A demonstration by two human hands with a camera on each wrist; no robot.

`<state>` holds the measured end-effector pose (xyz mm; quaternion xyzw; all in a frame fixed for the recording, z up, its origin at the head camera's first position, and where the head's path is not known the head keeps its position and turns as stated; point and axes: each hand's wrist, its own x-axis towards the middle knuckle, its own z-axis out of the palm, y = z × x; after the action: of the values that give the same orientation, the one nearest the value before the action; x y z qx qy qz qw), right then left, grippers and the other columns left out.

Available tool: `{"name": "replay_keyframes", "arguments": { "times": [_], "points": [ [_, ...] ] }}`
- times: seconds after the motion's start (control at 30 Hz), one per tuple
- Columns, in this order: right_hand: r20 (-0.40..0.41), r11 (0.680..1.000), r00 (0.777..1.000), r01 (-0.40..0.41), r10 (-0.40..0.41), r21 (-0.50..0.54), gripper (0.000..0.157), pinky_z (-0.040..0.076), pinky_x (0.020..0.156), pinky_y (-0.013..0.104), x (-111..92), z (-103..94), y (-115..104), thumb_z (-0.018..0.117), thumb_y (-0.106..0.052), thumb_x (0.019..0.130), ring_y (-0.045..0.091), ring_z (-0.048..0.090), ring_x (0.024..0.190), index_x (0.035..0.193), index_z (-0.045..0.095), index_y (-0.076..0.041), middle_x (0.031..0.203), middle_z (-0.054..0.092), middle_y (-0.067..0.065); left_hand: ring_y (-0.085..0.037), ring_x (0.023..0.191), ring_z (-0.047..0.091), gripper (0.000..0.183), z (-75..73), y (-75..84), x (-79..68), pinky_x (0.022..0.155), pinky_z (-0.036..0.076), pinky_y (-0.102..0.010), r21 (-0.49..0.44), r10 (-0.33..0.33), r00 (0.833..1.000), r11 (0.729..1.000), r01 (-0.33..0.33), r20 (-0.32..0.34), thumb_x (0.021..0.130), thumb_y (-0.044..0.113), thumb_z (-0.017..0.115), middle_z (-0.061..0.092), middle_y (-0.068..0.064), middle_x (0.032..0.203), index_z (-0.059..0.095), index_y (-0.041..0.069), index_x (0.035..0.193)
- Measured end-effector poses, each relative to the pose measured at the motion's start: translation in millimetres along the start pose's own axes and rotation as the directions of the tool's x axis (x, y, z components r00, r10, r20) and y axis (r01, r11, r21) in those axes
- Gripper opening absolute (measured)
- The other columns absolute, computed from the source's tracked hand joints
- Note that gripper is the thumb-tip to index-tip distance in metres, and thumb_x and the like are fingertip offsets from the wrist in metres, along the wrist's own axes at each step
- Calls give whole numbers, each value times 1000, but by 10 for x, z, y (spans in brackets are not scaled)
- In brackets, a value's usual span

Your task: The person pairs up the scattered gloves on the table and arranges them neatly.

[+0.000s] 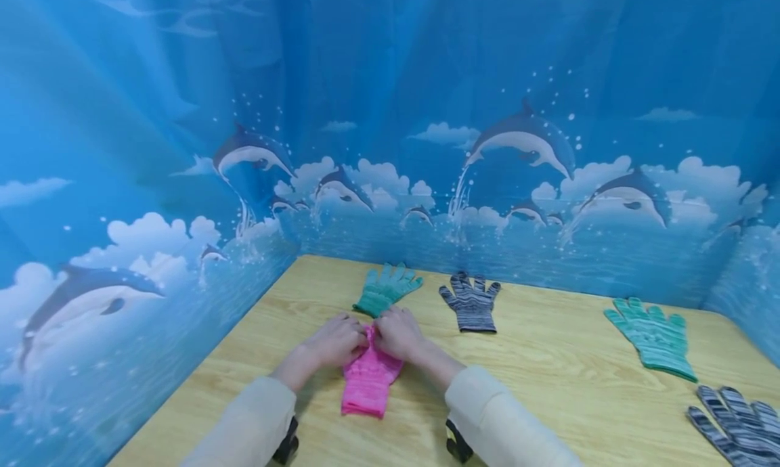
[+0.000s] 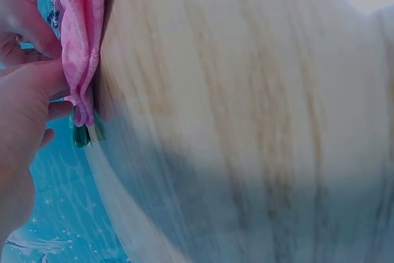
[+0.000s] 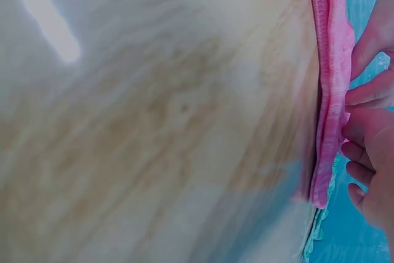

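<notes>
So there's a pink knit glove point(image 1: 367, 386) on the near part of the wood-grain bench point(image 1: 548, 372), left of the middle, cuff pointing back at the person. Just past it is a green glove point(image 1: 382, 291), its cuff end right up by the knuckles, so that's the closest bit of clutter. A grey-and-black striped glove point(image 1: 474, 308) lies a little to the right of that, fingers away from the person. Way over on the right there's another green glove point(image 1: 655, 335), plus a second striped glove point(image 1: 740, 426) partly cut off at the picture's edge. Behind it all hangs a blue backdrop point(image 1: 390, 61) printed with leaping dolphins, clouds and water.

Both hands are on the pink one: left hand point(image 1: 340, 338) and right hand point(image 1: 399, 334) sit close together at its far end, fingers curled in, each pinching the fabric. They cover part of that end, so I can't tell how its fingers lie. Both wrist views show the pink fabric bunched in folds.
</notes>
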<state>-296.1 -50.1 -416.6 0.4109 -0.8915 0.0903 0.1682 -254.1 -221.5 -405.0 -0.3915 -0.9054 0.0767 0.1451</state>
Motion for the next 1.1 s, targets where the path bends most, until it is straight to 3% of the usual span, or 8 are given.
{"name": "replay_keyframes", "arguments": {
  "times": [0.3,0.47,0.57,0.67,0.83,0.93,1.1],
  "points": [
    [46,1000,999,-16,17,-12,10,42,61,32,-48,29,-3,64,-18,81,18,50,71,72,66,-13,68,54,0,-13,84,56,6,23,19,31,78,43,-33,-14,-16,998,1000,17,58,82,20,67,65,7,84,72,20,85],
    [29,999,998,50,-51,21,7,44,62,31,-44,6,70,65,-15,80,17,51,70,75,70,-15,69,56,-1,-14,81,56,4,15,9,36,76,44,-32,-12,9,1000,1000,-8,30,81,18,68,64,7,80,71,20,81],
    [25,992,993,115,-116,43,7,44,65,30,-52,-26,127,66,-15,81,17,54,76,81,73,-15,80,64,-1,-15,80,56,4,-8,-4,40,76,44,-34,-1,22,1000,1000,-22,10,80,17,68,64,7,78,70,20,79],
    [79,985,982,166,-170,53,11,43,68,30,-73,-62,161,65,-17,83,17,54,87,89,75,-17,96,67,-2,-16,85,58,4,-39,-5,53,81,44,-37,3,25,1000,1000,-25,10,81,17,68,66,6,83,71,20,80],
    [170,979,966,182,-197,96,19,43,78,36,-123,-69,180,61,-15,86,20,52,101,100,73,-19,111,64,-4,-15,92,58,11,-61,34,98,89,42,-36,-5,6,998,1000,-6,60,86,23,64,67,6,92,73,20,92],
    [155,975,967,186,-204,126,21,44,82,38,-143,-52,185,60,-12,86,21,53,104,102,72,-16,112,64,-1,-15,93,58,14,-43,51,110,89,41,-35,-16,-3,997,1000,4,77,86,24,64,68,5,93,73,20,96],
    [123,969,969,192,-212,156,22,44,80,36,-154,-39,204,59,-10,86,21,53,102,103,72,-15,110,65,1,-14,88,59,13,-38,57,105,83,42,-34,-23,19,999,1000,-18,44,84,22,66,68,5,89,73,18,93]
  ]
}}
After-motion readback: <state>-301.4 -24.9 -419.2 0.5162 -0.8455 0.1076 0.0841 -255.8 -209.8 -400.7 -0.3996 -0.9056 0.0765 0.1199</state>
